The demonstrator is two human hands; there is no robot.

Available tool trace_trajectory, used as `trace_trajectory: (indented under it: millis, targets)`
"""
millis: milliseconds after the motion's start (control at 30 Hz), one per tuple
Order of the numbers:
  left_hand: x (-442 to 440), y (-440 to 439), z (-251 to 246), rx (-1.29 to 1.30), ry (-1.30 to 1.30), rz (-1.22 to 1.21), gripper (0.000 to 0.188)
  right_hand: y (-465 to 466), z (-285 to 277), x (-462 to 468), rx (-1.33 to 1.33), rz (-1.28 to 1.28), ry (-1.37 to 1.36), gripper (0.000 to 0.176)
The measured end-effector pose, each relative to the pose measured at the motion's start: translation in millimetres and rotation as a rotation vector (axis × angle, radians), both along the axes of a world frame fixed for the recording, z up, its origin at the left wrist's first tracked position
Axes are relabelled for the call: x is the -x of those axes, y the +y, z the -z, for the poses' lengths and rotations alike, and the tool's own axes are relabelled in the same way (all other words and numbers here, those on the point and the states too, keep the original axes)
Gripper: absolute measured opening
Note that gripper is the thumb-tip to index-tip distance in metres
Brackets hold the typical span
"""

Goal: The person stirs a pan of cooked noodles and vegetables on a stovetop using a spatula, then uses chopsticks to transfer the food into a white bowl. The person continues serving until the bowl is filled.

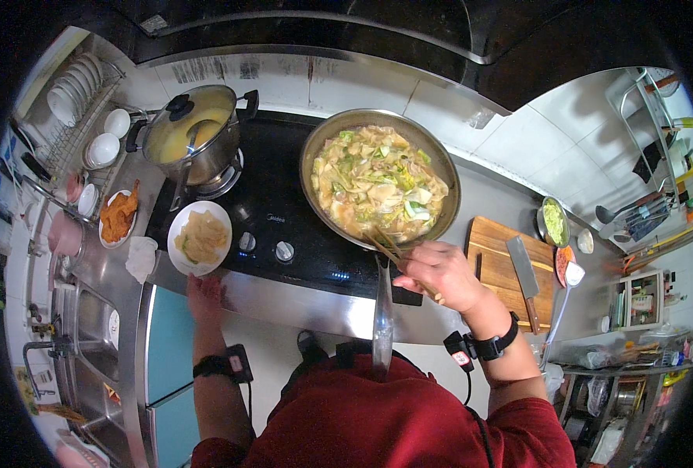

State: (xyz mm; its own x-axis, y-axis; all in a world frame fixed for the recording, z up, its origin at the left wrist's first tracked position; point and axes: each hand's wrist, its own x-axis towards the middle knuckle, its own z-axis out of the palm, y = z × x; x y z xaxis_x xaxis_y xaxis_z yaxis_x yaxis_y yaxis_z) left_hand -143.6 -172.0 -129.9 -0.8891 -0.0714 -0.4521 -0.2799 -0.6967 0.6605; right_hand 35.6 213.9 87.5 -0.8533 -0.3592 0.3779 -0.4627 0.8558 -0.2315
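Chopsticks (386, 245) are held in my right hand (443, 275), their tips at the near edge of a large frying pan (306, 175). Wide noodle-like pieces and leafy greens (381, 181) fill the pan, which stands on the black stove; its metal handle (383, 316) points towards me. My left hand (206, 297) is at the near rim of a white plate (174, 257) that bears a portion of similar food (203, 237). Whether its fingers grip the rim is unclear. The plate lies at the stove's left front edge.
A steel pot (206, 167) with a glass lid and a ladle stands on the left burner. Left are fried poultry (119, 216), a crumpled tissue (141, 257) and a sink (98, 333). Right are a cutting board (498, 234), a cleaver (524, 266), a spatula (573, 274) and a bowl of shredded greens (553, 222).
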Motion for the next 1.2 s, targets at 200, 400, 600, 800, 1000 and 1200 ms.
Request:
trace_trajectory:
  millis: [200,400,600,800,1000,1200]
  targets:
    - [39,-26,22,0.066,-0.015,0.122,0.031,-1,28,13,0.103,0.122,0.161,0.015]
    - [48,-40,43,0.103,-0.031,0.171,0.044,14,46,4,0.18,0.501,0.372,0.011]
    - [6,-39,15,0.074,0.046,0.191,0.053,29,63,3,0.835,0.893,0.412,0.019]
    - [-44,-28,-45,0.02,0.115,0.258,0.053,40,76,12,1.782,0.794,0.388,0.022]
    - [-73,17,-93,-0.022,0.158,0.382,0.052,45,61,6,2.039,0.702,0.393,0.018]
    - [-76,55,-119,-0.066,0.162,0.542,0.053,51,36,-2,2.006,0.661,0.441,0.019]
